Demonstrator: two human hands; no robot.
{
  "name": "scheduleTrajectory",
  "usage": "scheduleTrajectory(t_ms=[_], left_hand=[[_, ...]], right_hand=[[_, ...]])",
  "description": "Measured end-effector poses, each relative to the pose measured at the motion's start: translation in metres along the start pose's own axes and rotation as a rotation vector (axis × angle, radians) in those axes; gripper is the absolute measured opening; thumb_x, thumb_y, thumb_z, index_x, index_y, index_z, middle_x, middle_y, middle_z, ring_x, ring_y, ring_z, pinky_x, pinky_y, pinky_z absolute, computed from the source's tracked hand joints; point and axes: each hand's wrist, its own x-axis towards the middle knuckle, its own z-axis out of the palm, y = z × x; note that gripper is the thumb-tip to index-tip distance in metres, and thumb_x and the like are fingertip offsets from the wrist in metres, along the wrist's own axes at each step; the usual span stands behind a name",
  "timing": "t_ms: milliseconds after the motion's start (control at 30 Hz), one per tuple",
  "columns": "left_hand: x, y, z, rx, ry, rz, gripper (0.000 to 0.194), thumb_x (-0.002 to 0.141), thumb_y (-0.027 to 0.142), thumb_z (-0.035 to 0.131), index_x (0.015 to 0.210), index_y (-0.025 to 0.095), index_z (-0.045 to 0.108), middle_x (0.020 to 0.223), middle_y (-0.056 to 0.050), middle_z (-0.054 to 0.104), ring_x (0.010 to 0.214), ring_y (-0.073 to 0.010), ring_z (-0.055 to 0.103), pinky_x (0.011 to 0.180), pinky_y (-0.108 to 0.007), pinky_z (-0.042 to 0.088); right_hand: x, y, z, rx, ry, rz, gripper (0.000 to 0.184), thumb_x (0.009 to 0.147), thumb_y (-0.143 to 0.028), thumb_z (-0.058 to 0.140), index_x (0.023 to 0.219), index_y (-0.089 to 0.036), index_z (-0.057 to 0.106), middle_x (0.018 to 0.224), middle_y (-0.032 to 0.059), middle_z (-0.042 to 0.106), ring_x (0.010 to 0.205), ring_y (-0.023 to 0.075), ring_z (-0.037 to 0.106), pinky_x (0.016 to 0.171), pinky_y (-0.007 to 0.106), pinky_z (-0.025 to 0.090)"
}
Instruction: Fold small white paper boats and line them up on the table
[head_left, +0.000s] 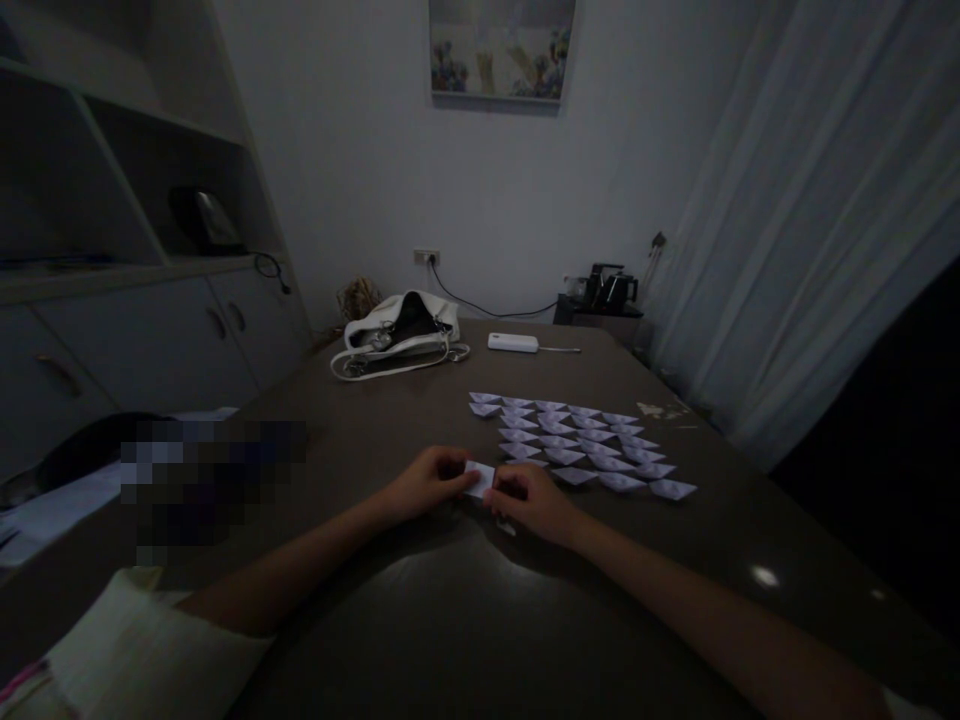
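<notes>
Our two hands, left (436,482) and right (534,503), pinch one small white paper (481,480) beside rows of over twenty paper boats (574,440).

The table (390,420) is plain brown, the open bag (442,318) white, the paper boats (556,441) pale lilac.

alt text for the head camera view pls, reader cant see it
Two bare hands, left and right, hold a small piece of white paper above a dark table, beside rows of folded paper boats; a white bag sits farther back.
</notes>
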Motion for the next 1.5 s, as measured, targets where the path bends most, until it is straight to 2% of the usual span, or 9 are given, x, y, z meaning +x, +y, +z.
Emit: scheduleTrajectory(t_ms=[300, 633, 1000, 1367, 1500], left_hand=[[-0.0001, 0.0037, 0.0013, -0.003, 0.008, -0.003, 0.026, 0.081, 0.036, 0.058, 0.073, 0.012, 0.055, 0.061, 0.004, 0.048, 0.056, -0.0094, 0.044, 0.052, -0.02, 0.033], [0.0, 0.0042, 0.002, 0.133, 0.043, 0.026, 0.028, 0.081, 0.037, 0.055, 0.068, 0.013, 0.053, 0.057, 0.006, 0.042, 0.052, -0.0087, 0.039, 0.048, -0.019, 0.03], [-0.0005, 0.004, 0.002, -0.022, -0.01, -0.012, 0.027, 0.08, 0.038, 0.058, 0.078, 0.011, 0.057, 0.066, 0.001, 0.054, 0.061, -0.0116, 0.05, 0.056, -0.021, 0.039], [-0.0022, 0.0053, 0.0017, 0.092, 0.011, 0.036, 0.026, 0.081, 0.037, 0.057, 0.073, 0.012, 0.054, 0.061, 0.004, 0.048, 0.056, -0.0098, 0.046, 0.051, -0.019, 0.035], [-0.0021, 0.0048, 0.0018, 0.069, 0.004, 0.031, 0.024, 0.081, 0.035, 0.057, 0.073, 0.013, 0.053, 0.062, 0.004, 0.048, 0.057, -0.0097, 0.045, 0.052, -0.02, 0.035]], right_hand=[[-0.0004, -0.0007, 0.0001, -0.042, 0.012, -0.009, 0.018, 0.081, -0.023, 0.056, 0.065, -0.014, 0.057, 0.058, -0.0014, 0.053, 0.054, 0.0108, 0.049, 0.051, 0.021, 0.035], [-0.0002, -0.0028, 0.0003, -0.039, 0.011, -0.022, 0.019, 0.081, -0.024, 0.057, 0.064, -0.014, 0.056, 0.057, -0.0016, 0.052, 0.054, 0.0108, 0.048, 0.051, 0.021, 0.034], [0.0003, 0.0006, 0.0005, 0.015, 0.009, -0.022, 0.02, 0.08, -0.025, 0.058, 0.063, -0.015, 0.056, 0.056, -0.0021, 0.052, 0.052, 0.0104, 0.049, 0.051, 0.021, 0.036], [0.0001, -0.0031, 0.0009, -0.053, 0.021, -0.022, 0.019, 0.08, -0.021, 0.057, 0.062, -0.014, 0.056, 0.055, -0.0023, 0.051, 0.051, 0.0099, 0.047, 0.05, 0.021, 0.033], [-0.0005, -0.0019, 0.001, -0.04, 0.016, -0.031, 0.019, 0.08, -0.021, 0.057, 0.063, -0.014, 0.056, 0.057, -0.0018, 0.052, 0.053, 0.0103, 0.048, 0.051, 0.021, 0.035]])
